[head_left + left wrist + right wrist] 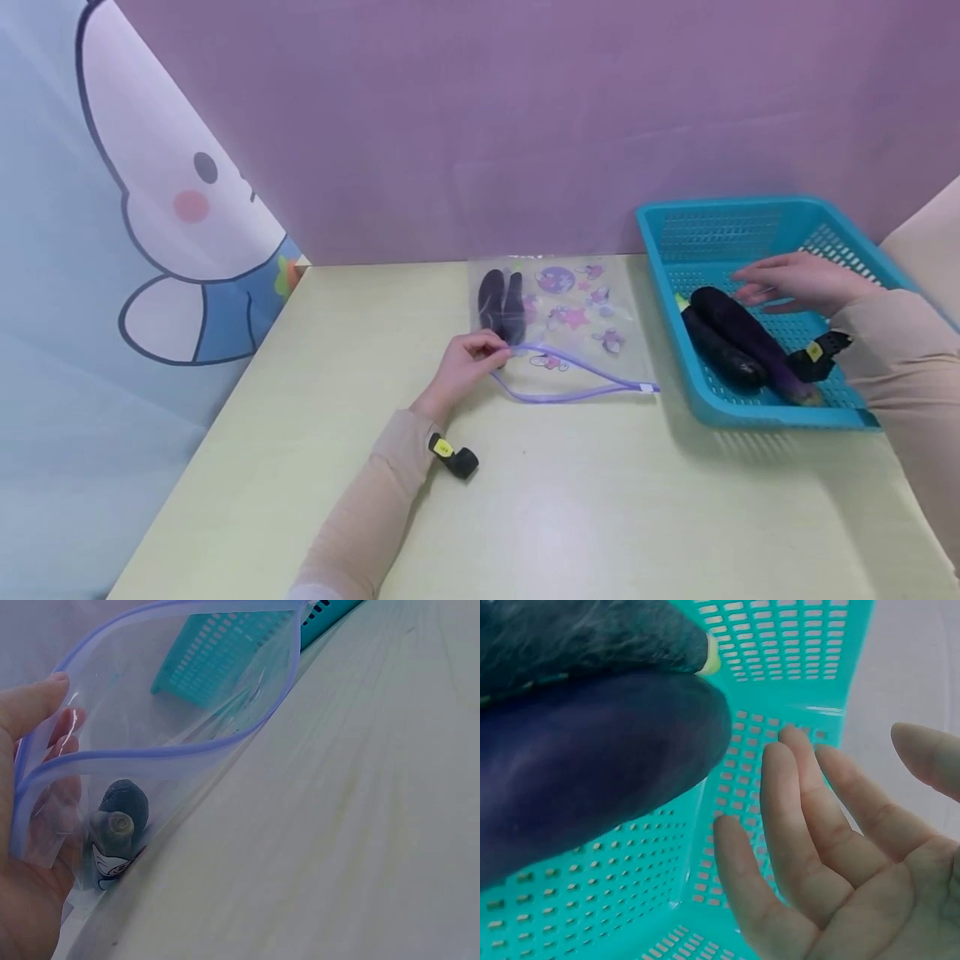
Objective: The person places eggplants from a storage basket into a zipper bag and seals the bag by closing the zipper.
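My left hand (468, 367) pinches the purple-edged mouth of a clear zip bag (626, 333) at its left end, thumb outside and fingers behind the film. The mouth gapes, and the slider sits at its right end. Inside lie two dark, elongated vegetables (502, 307), side by side on the bag's left. Over the blue-green basket (678, 350) my right hand (806, 282) reaches in with fingers spread, holding nothing. Near its fingertips lies a purple eggplant (738, 329). Beside that rests a darker vegetable (716, 350) with a pale tip (712, 656).
The bag lies flat on a pale yellow table (555, 508), its printed cartoon figures facing up. A purple backdrop (487, 133) rises behind the table. On the left hangs a blue cloth (67, 467) with a large cartoon character.
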A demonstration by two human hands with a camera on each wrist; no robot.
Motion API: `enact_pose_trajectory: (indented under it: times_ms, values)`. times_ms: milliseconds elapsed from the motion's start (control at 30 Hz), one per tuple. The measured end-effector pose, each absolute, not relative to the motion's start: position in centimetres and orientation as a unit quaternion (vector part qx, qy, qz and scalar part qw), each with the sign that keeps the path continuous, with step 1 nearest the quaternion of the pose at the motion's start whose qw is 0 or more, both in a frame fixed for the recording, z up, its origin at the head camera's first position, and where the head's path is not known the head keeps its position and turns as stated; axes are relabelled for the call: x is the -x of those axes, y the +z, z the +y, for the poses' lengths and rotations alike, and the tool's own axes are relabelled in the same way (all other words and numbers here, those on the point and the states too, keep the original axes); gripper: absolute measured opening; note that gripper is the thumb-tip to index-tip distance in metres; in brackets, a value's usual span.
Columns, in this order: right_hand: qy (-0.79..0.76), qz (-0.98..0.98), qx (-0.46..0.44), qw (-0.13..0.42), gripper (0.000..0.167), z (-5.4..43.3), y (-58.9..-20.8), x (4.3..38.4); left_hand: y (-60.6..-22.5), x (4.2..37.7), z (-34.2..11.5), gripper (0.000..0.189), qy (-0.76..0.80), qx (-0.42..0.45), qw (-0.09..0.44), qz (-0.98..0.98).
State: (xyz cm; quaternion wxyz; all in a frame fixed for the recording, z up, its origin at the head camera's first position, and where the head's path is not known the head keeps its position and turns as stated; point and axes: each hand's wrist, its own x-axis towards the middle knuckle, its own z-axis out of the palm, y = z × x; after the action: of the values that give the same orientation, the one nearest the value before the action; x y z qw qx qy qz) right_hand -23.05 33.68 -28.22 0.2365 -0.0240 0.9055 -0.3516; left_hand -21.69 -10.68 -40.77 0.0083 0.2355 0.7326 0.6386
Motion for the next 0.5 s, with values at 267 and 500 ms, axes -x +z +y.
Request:
enact_pose_trajectory:
  times_ms: [267,500]
  values:
    - [-0.328,0.916,0.017,0.229,0.074,35.3,-29.1,23.4,-40.6,21.6,-10.6,0.013,0.642,-0.234,0.012,0.73]
    - [-0.307,0.924,0.02,0.228,0.071,35.7,-30.0,23.1,-40.7,21.6,-10.6,0.012,0.639,-0.234,0.011,0.732]
